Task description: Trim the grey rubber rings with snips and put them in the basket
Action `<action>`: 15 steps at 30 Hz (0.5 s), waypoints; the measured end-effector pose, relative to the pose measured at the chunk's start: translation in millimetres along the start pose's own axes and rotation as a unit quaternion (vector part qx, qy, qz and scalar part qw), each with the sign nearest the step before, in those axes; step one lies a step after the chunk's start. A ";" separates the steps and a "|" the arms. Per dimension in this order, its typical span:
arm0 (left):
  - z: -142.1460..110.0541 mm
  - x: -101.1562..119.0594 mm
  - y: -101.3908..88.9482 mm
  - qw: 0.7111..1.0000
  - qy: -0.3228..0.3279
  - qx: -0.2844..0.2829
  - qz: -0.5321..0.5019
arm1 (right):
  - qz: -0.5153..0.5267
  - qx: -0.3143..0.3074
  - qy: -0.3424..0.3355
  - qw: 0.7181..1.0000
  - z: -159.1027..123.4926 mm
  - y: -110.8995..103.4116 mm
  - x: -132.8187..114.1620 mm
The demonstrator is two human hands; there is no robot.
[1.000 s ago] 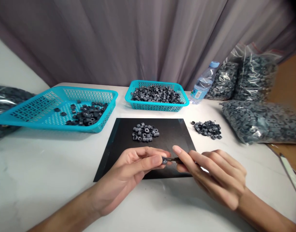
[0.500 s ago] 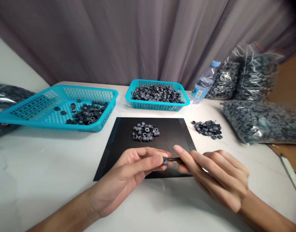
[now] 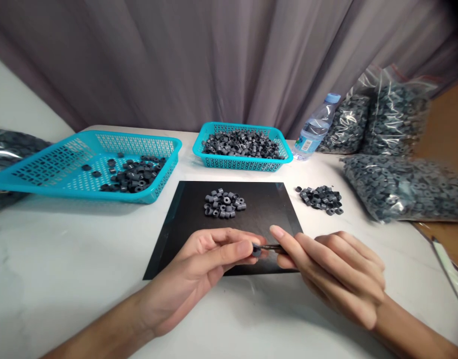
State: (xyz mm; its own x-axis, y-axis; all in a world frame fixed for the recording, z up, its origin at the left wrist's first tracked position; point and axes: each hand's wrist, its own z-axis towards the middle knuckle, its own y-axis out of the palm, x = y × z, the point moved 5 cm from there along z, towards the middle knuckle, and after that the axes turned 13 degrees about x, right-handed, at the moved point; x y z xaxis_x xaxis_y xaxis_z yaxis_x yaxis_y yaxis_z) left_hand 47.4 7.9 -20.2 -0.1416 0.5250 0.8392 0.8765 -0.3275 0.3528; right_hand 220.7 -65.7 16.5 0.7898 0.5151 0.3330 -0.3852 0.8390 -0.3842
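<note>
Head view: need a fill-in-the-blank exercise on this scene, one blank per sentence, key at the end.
The left hand pinches a small grey piece, while the thin dark tool is in the ____ hand.
The mat under the central pile is ____.
The bottle has a ____ cap.
In all, ____ turquoise baskets are in view.

Missing words: right; black; blue; two.

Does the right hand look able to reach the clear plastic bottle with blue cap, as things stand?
Probably yes: only a low pile of small grey rings lies between the right hand and the bottle, though a thin dark tool occupies the hand's grip.
</note>
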 end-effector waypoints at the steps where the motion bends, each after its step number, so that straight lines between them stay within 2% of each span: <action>1: 0.5 -0.5 -0.5 1.000 0.001 0.004 0.001 | 0.002 0.002 0.010 1.000 -1.2 -0.1 1.0; 5: 2.2 -0.1 -2.3 1.000 0.014 0.022 -0.006 | 0.014 -0.001 0.040 0.999 -3.3 1.9 4.1; 15: 1.5 2.3 -4.6 0.998 0.037 0.050 0.012 | 0.034 -0.010 0.059 0.998 -3.0 10.3 4.9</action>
State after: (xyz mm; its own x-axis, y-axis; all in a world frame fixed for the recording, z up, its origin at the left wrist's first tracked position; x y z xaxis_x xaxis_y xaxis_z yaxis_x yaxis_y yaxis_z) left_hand 43.8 11.8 -20.5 -0.1499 0.4577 0.8764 0.9210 -0.2577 0.2921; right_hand 222.1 -55.0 11.6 0.8133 0.5455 0.2023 -0.4313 0.7986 -0.4198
